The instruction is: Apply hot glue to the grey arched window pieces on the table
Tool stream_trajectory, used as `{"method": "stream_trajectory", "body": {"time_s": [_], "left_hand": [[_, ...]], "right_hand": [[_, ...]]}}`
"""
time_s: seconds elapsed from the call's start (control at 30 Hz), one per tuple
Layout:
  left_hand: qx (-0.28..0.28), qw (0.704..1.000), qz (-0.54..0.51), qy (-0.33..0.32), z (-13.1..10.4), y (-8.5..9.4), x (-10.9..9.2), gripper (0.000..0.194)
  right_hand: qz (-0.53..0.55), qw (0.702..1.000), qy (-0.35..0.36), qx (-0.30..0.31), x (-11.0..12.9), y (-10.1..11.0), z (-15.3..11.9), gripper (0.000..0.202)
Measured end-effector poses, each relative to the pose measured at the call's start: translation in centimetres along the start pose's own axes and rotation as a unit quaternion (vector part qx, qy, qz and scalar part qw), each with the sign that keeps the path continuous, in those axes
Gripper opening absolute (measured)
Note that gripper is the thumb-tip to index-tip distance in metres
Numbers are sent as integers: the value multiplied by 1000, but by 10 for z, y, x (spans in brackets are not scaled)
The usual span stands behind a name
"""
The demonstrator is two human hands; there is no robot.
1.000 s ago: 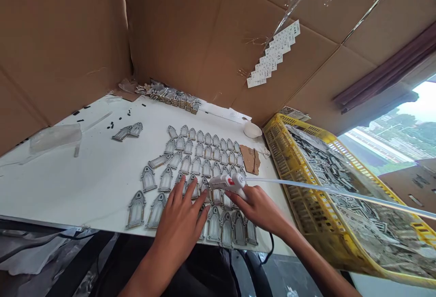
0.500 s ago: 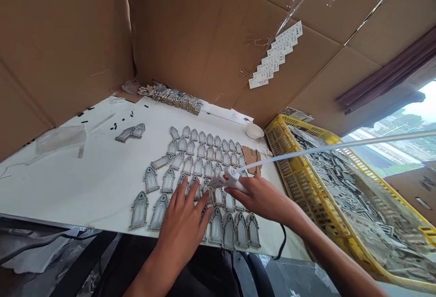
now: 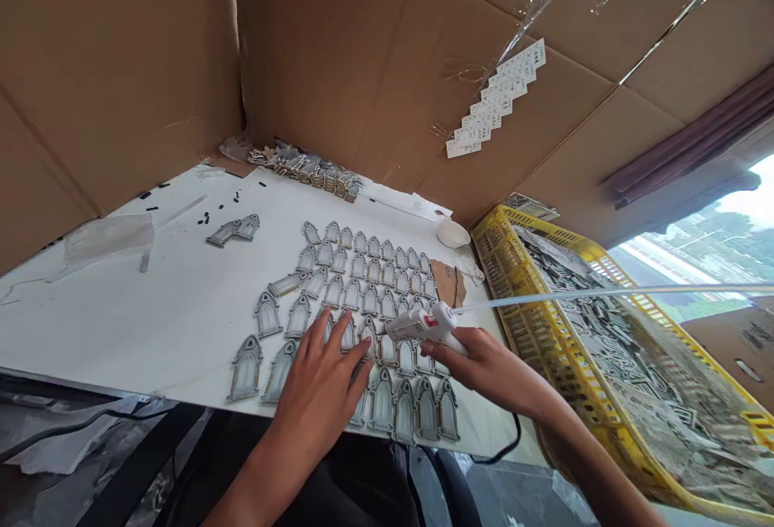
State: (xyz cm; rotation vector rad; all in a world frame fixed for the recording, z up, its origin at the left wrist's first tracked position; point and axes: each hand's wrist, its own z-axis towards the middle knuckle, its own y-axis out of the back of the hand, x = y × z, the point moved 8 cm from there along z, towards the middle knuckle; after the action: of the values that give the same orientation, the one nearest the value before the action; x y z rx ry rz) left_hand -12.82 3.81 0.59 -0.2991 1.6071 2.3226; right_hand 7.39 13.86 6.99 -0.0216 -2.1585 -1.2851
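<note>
Lying at nine o'clock on my white table point(image 3: 181, 325), two arched frames point(image 3: 233, 230) overlap. Toward seven I have the left hand point(image 3: 326, 378) palm down and splayed over the rows of arched pieces point(image 3: 382, 400) at six o'clock, though I can't tell whether it presses on any. Between four and five, my right hand point(image 3: 488, 362) grips a white glue gun point(image 3: 418, 325) aimed toward nine, with the yellow crate point(image 3: 540, 346) beyond it at four.

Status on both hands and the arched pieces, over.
Right hand gripping white glue gun. Left hand spread over arched pieces. Pieces mostly in rows on table. Left hand hides some nearer ones.
</note>
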Motion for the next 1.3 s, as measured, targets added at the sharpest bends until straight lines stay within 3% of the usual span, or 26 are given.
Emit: {"method": "stream_trajectory", "body": {"time_s": [0.2, 0.5, 0.73, 0.97, 1.17, 1.3], "left_hand": [[-5, 1000, -13, 6, -1, 0, 3, 36], [14, 1000, -12, 6, -1, 1, 4, 38], [26, 999, -20, 14, -3, -2, 5, 40], [23, 1000, -17, 8, -3, -3, 5, 39], [13, 1000, -14, 6, -2, 1, 3, 37], [18, 1000, 1, 2, -1, 1, 1, 36]], "right_hand": [[96, 994, -30, 36, -17, -28, -6, 57], [121, 992, -12, 36, -19, -39, -3, 59], [102, 994, -21, 36, -19, -37, -4, 60], [-14, 999, -31, 12, -25, -35, -5, 64], [-38, 999, 7, 34, -11, -29, -3, 58], [-87, 996, -3, 26, -1, -17, -3, 55]]}}
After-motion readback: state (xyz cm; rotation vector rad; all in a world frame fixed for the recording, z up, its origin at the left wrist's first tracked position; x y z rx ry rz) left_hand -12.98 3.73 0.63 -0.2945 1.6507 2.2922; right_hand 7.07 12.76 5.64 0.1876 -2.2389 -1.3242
